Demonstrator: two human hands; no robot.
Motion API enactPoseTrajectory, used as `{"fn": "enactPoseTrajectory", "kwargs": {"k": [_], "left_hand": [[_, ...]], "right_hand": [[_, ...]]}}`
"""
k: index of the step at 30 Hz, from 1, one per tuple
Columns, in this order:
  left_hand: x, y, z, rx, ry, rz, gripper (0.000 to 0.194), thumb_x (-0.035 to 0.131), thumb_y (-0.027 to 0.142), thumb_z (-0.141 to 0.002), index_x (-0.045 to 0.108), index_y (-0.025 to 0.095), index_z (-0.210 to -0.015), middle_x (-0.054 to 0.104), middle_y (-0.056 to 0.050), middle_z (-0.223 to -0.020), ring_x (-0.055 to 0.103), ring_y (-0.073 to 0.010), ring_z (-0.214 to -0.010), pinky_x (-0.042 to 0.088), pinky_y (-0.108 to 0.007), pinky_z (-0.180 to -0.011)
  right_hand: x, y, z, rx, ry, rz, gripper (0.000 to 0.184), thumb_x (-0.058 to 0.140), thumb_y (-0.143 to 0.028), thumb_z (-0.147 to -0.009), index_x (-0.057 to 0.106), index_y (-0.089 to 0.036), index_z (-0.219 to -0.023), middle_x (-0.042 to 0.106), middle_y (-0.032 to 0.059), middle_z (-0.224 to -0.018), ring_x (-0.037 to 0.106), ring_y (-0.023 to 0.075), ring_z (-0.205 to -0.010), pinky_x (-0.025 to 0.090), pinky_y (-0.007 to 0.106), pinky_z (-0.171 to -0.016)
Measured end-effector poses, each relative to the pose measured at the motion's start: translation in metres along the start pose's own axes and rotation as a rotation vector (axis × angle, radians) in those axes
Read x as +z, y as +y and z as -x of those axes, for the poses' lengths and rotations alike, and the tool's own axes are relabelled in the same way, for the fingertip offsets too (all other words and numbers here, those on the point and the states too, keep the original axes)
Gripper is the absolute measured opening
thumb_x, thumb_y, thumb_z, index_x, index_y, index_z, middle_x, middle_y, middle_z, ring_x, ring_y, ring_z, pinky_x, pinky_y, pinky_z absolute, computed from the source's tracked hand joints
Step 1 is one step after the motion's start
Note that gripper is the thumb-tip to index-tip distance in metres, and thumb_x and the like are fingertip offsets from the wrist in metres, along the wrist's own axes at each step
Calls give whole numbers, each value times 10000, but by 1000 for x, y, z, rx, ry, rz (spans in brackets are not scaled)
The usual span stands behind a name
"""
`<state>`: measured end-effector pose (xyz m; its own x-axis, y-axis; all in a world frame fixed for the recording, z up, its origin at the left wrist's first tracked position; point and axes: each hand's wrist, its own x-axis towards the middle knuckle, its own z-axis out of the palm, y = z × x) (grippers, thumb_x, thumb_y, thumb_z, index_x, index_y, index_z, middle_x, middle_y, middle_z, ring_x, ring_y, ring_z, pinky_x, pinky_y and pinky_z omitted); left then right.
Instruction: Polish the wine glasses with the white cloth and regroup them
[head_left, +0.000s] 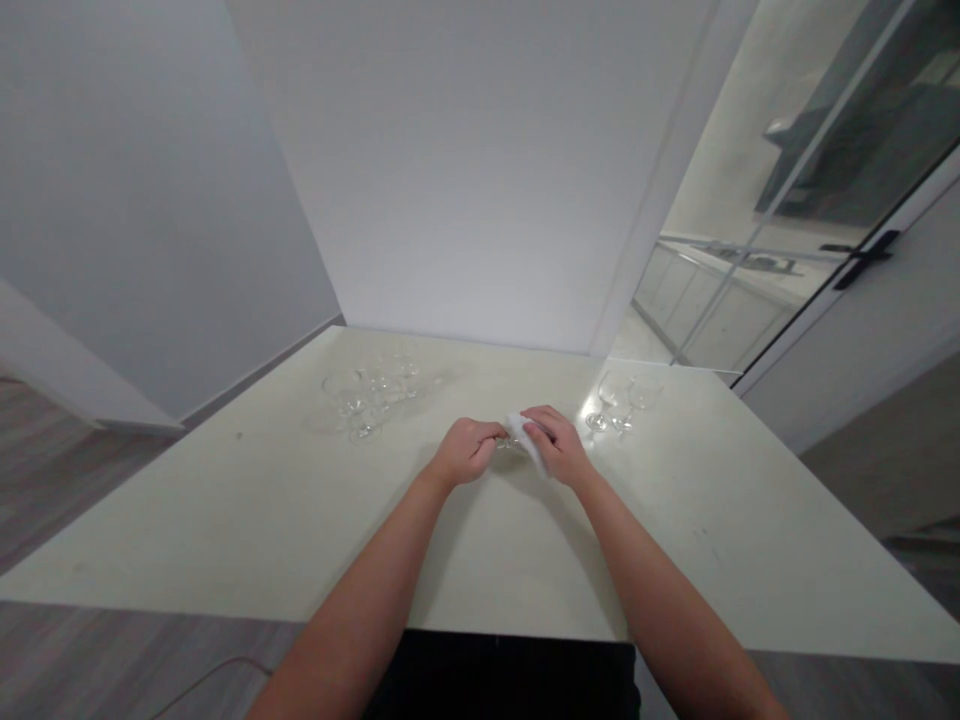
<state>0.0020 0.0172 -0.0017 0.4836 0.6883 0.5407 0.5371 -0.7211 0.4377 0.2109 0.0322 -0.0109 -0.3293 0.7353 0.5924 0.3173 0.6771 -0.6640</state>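
Observation:
Over the middle of the table, my left hand (466, 450) is closed on a clear glass (511, 443), probably stemmed, though most of it is hidden by my fingers and the cloth. My right hand (559, 447) grips a folded white cloth (538, 455) and presses it against that glass. The two hands are close together, just above the tabletop. To the right of my right hand, two clear stemmed glasses (598, 420) stand upright side by side.
Several clear stemmed glasses (364, 430) stand in a group at the table's back left. The pale table (262, 520) meets a white wall (480, 200) at its far edge. A glass-paned door with a black handle (866, 260) is at the right.

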Motion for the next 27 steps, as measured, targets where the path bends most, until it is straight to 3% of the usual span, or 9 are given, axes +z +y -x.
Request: {"fn": "enactPoseTrajectory", "kwargs": {"k": [3, 6, 10, 15, 21, 24, 27], "left_hand": [[4, 3, 1, 81, -69, -119, 345, 365, 229, -783, 696, 145, -833, 630, -49, -602, 573, -169, -552, 391, -265, -581], [4, 7, 0, 129, -99, -126, 339, 377, 235, -775, 697, 150, -850, 609, -41, -575, 551, -169, -524, 377, -266, -564], [1, 8, 0, 94, -39, 70, 347, 362, 200, -783, 697, 140, -853, 568, -18, -552, 515, -140, -509, 366, -247, -559], [2, 4, 2, -1, 75, 407, 338, 361, 200, -794, 689, 120, -821, 430, 32, -470, 403, -101, -441, 318, -218, -498], [11, 1, 2, -103, 202, 572, 320, 384, 216, -815, 685, 109, -841, 407, 50, -460, 360, -89, -417, 276, -215, -462], [12, 1, 0, -149, 233, 577, 313, 389, 222, -807, 682, 114, -828, 413, 50, -463, 368, -91, -422, 284, -216, -463], [15, 4, -3, -229, 263, 611, 310, 379, 225, -789, 670, 119, -799, 420, 47, -464, 375, -96, -423, 297, -219, -460]], "right_hand": [[-1, 12, -1, 288, -87, -191, 332, 508, -460, -924, 689, -184, -888, 656, 18, -816, 586, 170, -792, 459, 298, -756], [-7, 15, 0, 509, -198, -425, 347, 587, -506, -854, 677, -174, -813, 620, -17, -725, 552, 137, -692, 443, 252, -663], [-16, 9, 1, 717, -270, -752, 302, 673, -475, -790, 653, -188, -883, 649, -4, -793, 604, 158, -694, 525, 283, -627], [-21, 11, 1, 974, -381, -976, 406, 488, -526, -877, 625, -163, -996, 710, 85, -828, 680, 231, -669, 548, 314, -496], [-14, 13, 0, 882, -315, -1167, 593, 284, -638, -928, 606, -164, -1083, 735, 111, -904, 710, 241, -648, 557, 300, -458], [-10, 7, -2, 850, -249, -1229, 664, 153, -625, -957, 591, -152, -1116, 733, 111, -870, 707, 228, -617, 552, 289, -436], [-9, 2, -4, 856, -186, -1238, 664, 142, -611, -966, 590, -144, -1113, 730, 111, -838, 685, 203, -553, 517, 256, -385]]}}
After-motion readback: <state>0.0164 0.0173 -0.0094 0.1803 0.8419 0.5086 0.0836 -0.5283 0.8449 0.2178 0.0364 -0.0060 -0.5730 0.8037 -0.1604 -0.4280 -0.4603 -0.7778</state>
